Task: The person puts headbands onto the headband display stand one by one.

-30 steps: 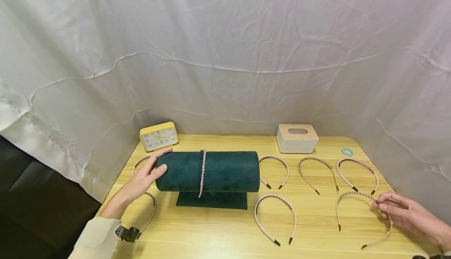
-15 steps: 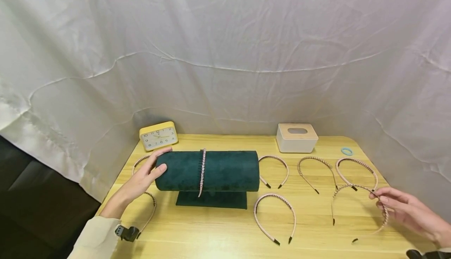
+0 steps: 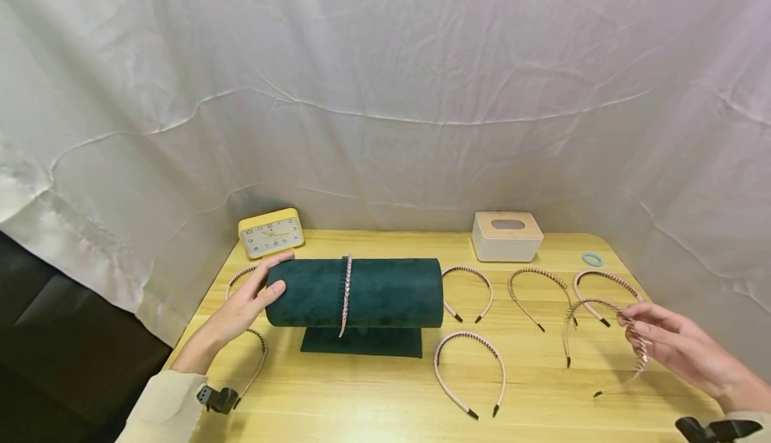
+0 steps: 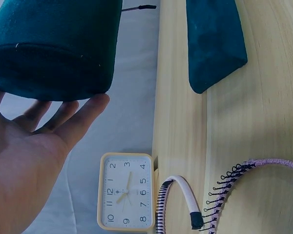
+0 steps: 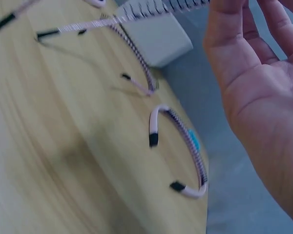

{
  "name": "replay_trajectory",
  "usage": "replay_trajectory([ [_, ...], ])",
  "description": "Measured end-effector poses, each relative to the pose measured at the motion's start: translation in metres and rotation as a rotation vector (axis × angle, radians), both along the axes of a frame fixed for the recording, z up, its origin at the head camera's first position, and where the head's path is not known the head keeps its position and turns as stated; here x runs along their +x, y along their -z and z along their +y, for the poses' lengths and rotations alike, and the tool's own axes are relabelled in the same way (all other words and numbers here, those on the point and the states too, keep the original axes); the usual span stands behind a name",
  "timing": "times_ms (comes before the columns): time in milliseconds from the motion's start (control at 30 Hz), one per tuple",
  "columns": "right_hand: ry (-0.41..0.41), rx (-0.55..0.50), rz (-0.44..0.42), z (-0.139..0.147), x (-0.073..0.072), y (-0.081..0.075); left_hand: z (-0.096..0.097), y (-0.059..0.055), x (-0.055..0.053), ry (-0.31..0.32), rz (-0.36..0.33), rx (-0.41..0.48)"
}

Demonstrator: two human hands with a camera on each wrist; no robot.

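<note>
The right hand pinched a headband while the left hand, fingers spread, touched the green cylinder to its right.

Pinkish toothed headband: raised, pinched in right fingers. Dark-green fabric roll: horizontal, one end against left fingers.

The roll stands on the worktop between my left grip and the headband in my right grip, clock behind left, tissue box behind right.
</note>
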State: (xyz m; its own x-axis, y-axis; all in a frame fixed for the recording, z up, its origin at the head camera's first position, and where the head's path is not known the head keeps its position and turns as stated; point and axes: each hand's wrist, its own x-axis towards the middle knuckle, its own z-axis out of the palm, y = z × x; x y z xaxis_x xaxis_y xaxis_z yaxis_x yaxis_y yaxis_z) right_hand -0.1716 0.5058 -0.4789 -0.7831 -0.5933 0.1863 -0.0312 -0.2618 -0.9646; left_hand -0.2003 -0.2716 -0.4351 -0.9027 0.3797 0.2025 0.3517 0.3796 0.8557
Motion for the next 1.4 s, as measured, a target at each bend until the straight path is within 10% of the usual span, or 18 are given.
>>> replay_trajectory([
  [567, 0.262, 0.055, 0.058, -0.063, -0.008, -0.033, 0.0, 0.0, 0.0, 0.006, -0.001, -0.002],
  [1400, 0.293, 0.021, 0.103, -0.177, -0.034, -0.077, 0.0, -0.003, 0.001, -0.02, -0.003, -0.045],
])
